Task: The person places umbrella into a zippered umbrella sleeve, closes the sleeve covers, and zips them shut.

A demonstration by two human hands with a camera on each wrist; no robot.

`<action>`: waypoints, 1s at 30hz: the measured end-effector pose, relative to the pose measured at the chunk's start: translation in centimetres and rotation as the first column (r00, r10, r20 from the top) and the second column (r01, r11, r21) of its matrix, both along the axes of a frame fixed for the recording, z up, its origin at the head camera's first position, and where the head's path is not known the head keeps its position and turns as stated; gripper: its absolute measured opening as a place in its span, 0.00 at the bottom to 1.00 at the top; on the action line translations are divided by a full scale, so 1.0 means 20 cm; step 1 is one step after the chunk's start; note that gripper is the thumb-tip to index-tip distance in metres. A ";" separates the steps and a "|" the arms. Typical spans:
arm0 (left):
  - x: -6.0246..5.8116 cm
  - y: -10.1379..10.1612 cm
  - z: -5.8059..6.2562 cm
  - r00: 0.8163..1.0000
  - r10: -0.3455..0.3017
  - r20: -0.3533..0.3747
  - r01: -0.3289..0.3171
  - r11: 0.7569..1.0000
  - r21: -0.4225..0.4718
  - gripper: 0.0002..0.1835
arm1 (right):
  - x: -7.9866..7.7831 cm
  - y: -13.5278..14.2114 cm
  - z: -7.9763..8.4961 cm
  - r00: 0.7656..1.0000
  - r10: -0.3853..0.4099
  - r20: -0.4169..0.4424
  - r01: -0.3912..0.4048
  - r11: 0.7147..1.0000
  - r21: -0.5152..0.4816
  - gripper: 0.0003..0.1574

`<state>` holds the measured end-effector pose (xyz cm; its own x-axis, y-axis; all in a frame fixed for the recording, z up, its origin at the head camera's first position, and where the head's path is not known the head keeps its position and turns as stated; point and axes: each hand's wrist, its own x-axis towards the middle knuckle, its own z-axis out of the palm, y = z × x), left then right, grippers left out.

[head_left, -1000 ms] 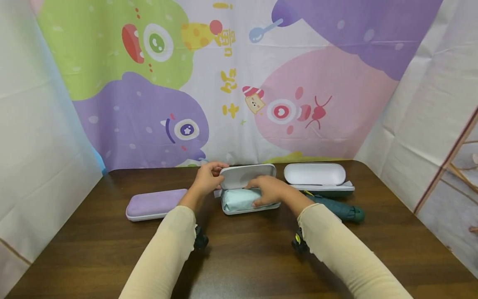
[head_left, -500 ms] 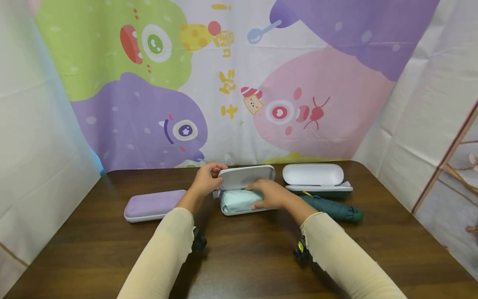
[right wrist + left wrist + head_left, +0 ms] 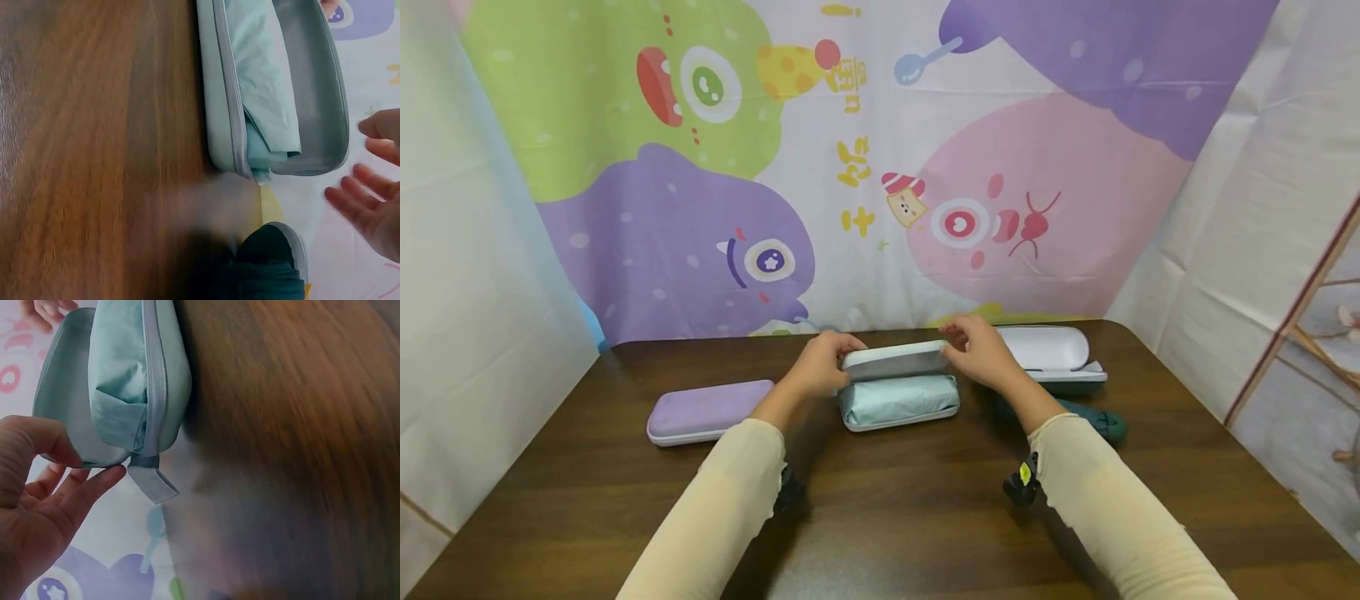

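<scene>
A mint-green hard case (image 3: 868, 427) stands unfastened mid-table, its grey-lined lid (image 3: 898, 363) tilted up at the back. Inside it lies a folded mint fabric bundle (image 3: 901, 402), filling the base. My left hand (image 3: 822, 364) pinches the lid's left end between thumb and fingers, beside a small fabric tab (image 3: 153, 482). At the lid's other end is my right hand (image 3: 981, 354). The right wrist view shows its fingers (image 3: 353, 209) loosely spread, with a gap between them and the lid edge.
To the left lies a closed purple case (image 3: 709, 411) with a white rim. On the right, a dark green case with a white-lined lid (image 3: 1048, 348) stands open behind a folded dark green umbrella (image 3: 1101, 423). A printed cloth (image 3: 880, 283) hangs at the table's back edge.
My right hand has left the mint bundle and moved up and back to the lid's right end. The lid has tipped further forward, with my left hand still holding it.
</scene>
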<state>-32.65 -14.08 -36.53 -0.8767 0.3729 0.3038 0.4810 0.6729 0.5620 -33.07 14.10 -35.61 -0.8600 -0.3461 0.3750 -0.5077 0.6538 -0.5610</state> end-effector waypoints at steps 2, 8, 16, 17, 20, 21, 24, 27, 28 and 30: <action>0.02 0.00 0.01 1.000 -0.030 -0.008 0.030 0.999 -0.029 0.23 | 0.00 0.00 0.00 0.996 0.012 0.084 -0.015 1.000 0.028 0.20; 0.06 0.01 0.01 0.998 -0.056 -0.009 0.056 0.998 -0.016 0.19 | 0.01 -0.01 -0.03 0.965 -0.132 0.226 0.120 0.991 0.064 0.21; 0.05 0.00 -0.02 0.997 0.033 0.066 -0.040 0.992 0.117 0.16 | 0.01 -0.03 -0.10 0.906 -0.166 0.389 0.168 0.985 0.028 0.21; 0.04 0.00 -0.02 0.996 0.040 0.074 -0.049 0.990 0.134 0.16 | 0.01 -0.04 -0.10 0.903 -0.159 0.399 0.170 0.985 0.007 0.21; 0.03 -0.01 -0.02 0.996 0.051 0.076 -0.063 0.984 0.166 0.15 | 0.01 -0.06 -0.10 0.896 -0.122 0.428 0.161 0.985 -0.057 0.22; 0.02 -0.01 -0.02 0.996 0.054 0.074 -0.066 0.983 0.173 0.14 | 0.00 -0.06 -0.10 0.894 -0.105 0.435 0.153 0.985 -0.077 0.22; 0.01 0.00 -0.02 0.996 0.056 0.070 -0.069 0.979 0.190 0.13 | 0.00 -0.07 -0.10 0.892 -0.064 0.448 0.130 0.984 -0.119 0.26; 0.02 0.00 -0.02 0.995 0.062 0.072 -0.076 0.975 0.209 0.13 | 0.00 -0.07 -0.10 0.894 -0.038 0.446 0.108 0.985 -0.132 0.30; 0.02 0.00 -0.02 0.996 0.063 0.070 -0.077 0.974 0.212 0.13 | 0.00 -0.07 -0.10 0.895 -0.034 0.445 0.102 0.986 -0.129 0.31; 0.02 0.00 -0.02 0.995 0.067 0.068 -0.080 0.975 0.210 0.12 | 0.00 -0.07 -0.10 0.894 -0.025 0.447 0.083 0.990 -0.110 0.34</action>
